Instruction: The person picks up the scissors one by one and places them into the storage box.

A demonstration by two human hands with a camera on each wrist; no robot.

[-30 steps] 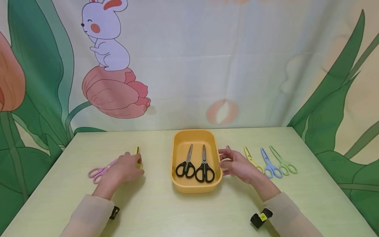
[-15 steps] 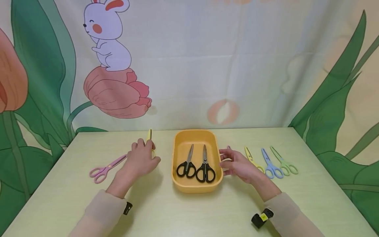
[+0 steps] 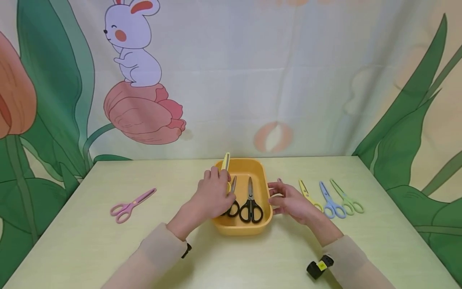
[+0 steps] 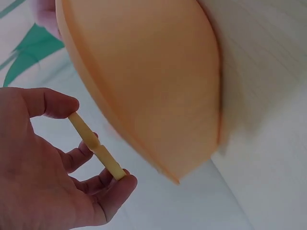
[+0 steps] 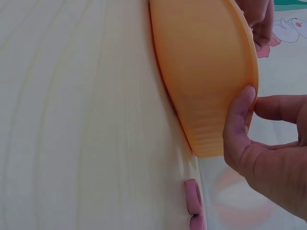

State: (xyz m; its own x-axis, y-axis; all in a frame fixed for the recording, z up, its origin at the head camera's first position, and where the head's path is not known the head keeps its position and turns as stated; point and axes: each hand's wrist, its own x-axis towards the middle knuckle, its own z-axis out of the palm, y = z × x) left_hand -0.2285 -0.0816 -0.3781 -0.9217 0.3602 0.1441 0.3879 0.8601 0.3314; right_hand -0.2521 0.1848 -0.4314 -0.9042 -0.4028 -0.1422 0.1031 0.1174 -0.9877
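Observation:
My left hand [image 3: 213, 194] is over the left side of a yellow plastic tray [image 3: 242, 230]. It holds a pair of yellow scissors [image 3: 225, 161] by the handles, blades pointing away. In the left wrist view thumb and fingers pinch the handles [image 4: 85, 132] edge-on, above the tray's rim. Inside the tray lie two pairs of black-handled scissors [image 3: 250, 208]; the left pair is partly covered by my left hand. My right hand [image 3: 290, 200] grips the tray's right rim, thumb and finger on either side of it in the right wrist view.
Pink scissors [image 3: 131, 205] lie on the table at left. To the right are yellow scissors [image 3: 307, 194], blue scissors [image 3: 330, 200] and green scissors [image 3: 348, 198]. Another pink pair [image 5: 193, 197] is mostly hidden behind my right hand. A printed curtain [image 3: 231, 80] hangs behind the table.
My left hand has lifted the yellow scissors from the table at left and carried them right, over the tray. The left pink scissors are now fully uncovered. My right hand has stayed at the tray.

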